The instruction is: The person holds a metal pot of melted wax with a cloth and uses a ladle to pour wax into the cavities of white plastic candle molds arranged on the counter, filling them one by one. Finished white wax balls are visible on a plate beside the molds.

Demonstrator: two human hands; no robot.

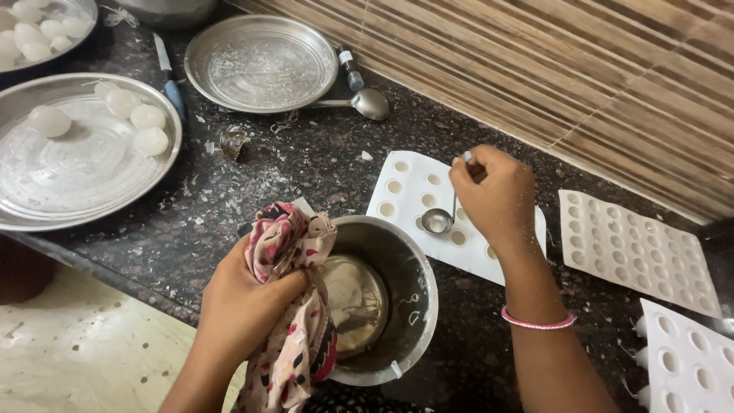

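My left hand (241, 302) grips the near rim of a steel pot (409, 279) through a pink patterned cloth (294, 321). The pot holds a shallow layer of brownish liquid and leans on the dark stone counter. My right hand (497, 195) pinches the handle of a small steel ladle (438, 220), whose bowl hovers over a white mould tray (409, 191) with round cavities. A pink bangle circles my right wrist.
Two more white mould trays (634, 241) (692, 359) lie to the right. A large steel plate (84, 164) with white balls sits at left, an empty steel plate (260, 65) and a spoon (359, 102) behind. A knife (168, 76) lies between. The counter edge runs at lower left.
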